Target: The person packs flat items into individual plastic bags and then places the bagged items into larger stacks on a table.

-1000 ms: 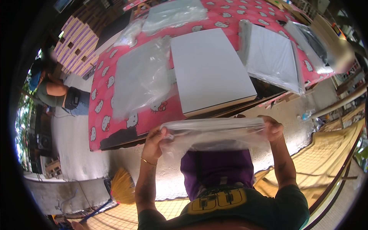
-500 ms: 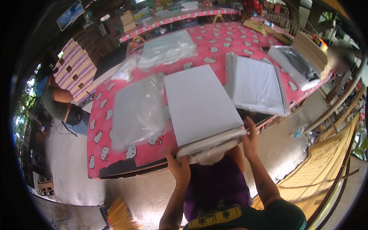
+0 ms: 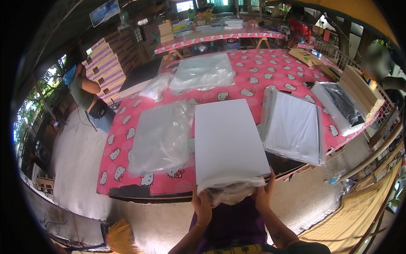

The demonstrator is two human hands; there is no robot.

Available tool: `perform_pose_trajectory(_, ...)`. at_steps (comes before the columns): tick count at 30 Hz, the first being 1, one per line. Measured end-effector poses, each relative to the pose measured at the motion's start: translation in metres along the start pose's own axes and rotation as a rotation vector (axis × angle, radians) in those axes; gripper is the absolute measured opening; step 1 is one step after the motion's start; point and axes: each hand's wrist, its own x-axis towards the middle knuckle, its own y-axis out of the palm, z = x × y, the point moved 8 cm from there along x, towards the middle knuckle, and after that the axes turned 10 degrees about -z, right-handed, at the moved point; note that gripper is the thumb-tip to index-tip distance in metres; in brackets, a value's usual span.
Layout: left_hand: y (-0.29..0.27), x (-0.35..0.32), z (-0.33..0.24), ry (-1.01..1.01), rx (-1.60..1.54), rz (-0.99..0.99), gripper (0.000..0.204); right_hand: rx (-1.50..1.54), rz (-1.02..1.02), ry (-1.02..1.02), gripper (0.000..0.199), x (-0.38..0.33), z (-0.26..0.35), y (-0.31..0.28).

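Observation:
A flat white rectangular panel lies on the pink-covered table, its near end reaching the front edge before me. Clear plastic is bunched around that near end. My left hand is closed on the panel's near left corner and its plastic. At the near right corner, my right hand grips the same end, thumb side up. Parts of the fingers on both hands are hidden beneath. Flat clear plastic bags lie to the left. On the right is a plastic-wrapped stack of white panels.
More plastic bags lie farther back on the table. Black plastic-wrapped items and cardboard boxes sit at the right. A person stands left, near stacked cartons. A broom is at lower left.
My view has tilted up, showing more of the far area. The panel now lies straighter before me, and both hands still hold its near corners with the plastic.

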Motion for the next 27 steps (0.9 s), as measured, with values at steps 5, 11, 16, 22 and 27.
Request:
perform_pose_trajectory(5,-0.011,-0.015,-0.015,-0.014,-0.023,-0.067,0.045,0.047,0.044,0.074,0.058,-0.014,0.028,-0.001)
perform_pose_trajectory(11,-0.02,-0.018,-0.004,0.071,0.248,-0.07,0.045,0.017,0.169,0.073,0.061,-0.018,-0.008,-0.021)
perform_pose_trajectory(16,-0.02,-0.018,0.017,0.392,0.293,-0.241,0.043,-0.134,0.246,-0.302,0.069,-0.015,-0.023,-0.022)
perform_pose_trajectory(22,-0.007,-0.025,0.015,0.46,0.273,-0.292,0.048,-0.172,0.297,-0.428,0.075,-0.012,-0.047,-0.026)
perform_pose_trajectory(27,-0.008,-0.022,0.021,0.482,0.286,-0.223,0.054,0.0,0.268,-0.358,0.078,-0.014,-0.054,-0.019)
